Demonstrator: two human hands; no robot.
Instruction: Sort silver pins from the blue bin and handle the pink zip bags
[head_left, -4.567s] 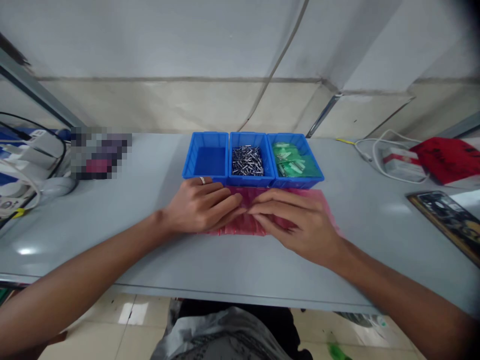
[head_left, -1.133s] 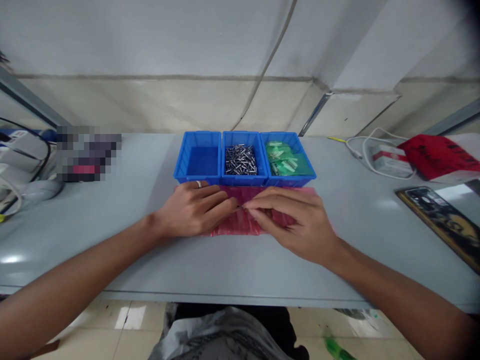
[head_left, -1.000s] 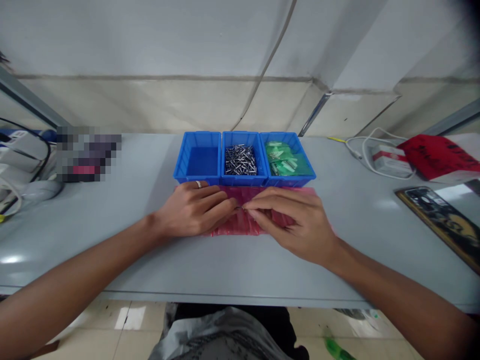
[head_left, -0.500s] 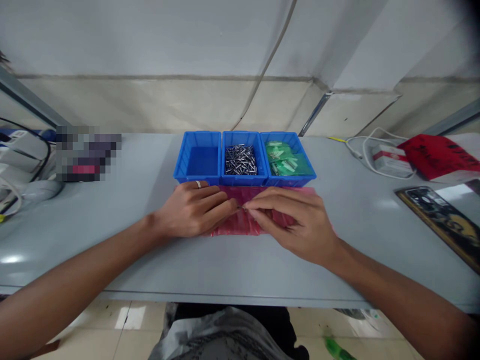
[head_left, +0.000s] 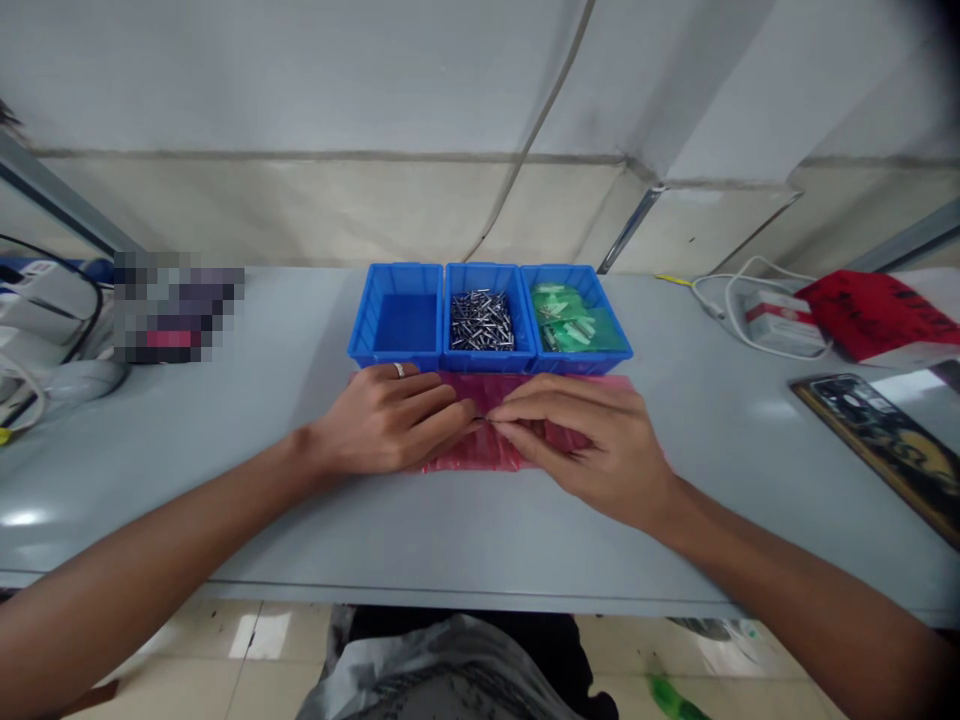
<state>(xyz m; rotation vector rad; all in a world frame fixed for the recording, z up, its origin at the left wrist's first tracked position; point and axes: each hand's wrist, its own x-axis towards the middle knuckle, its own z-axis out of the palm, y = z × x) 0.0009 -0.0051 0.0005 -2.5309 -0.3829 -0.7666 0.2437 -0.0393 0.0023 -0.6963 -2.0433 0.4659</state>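
Note:
Over a pink plastic sheet (head_left: 472, 455), my left hand (head_left: 394, 420) and my right hand (head_left: 600, 440) meet fingertip to fingertip. Each one is closed in a pinch. Between the tips runs a tiny, thin metal part (head_left: 483, 418), too small to name, and the fingers cover most of it. A ring sits on a finger of my left hand. Just beyond the hands, a middle blue bin (head_left: 491, 361) holds many small metal pins (head_left: 482, 322).
Left of the pins stands another blue bin (head_left: 405, 325); on the right, a third blue bin (head_left: 592, 356) contains green bags (head_left: 562, 310). A phone-like object (head_left: 870, 430), a small white box (head_left: 784, 322) and a red packet (head_left: 877, 310) lie right. A computer mouse (head_left: 86, 380) is left.
The pinched fingertips have shifted very slightly, and the thin part now shows as a line joining them. Bins and sheet stay where they were.

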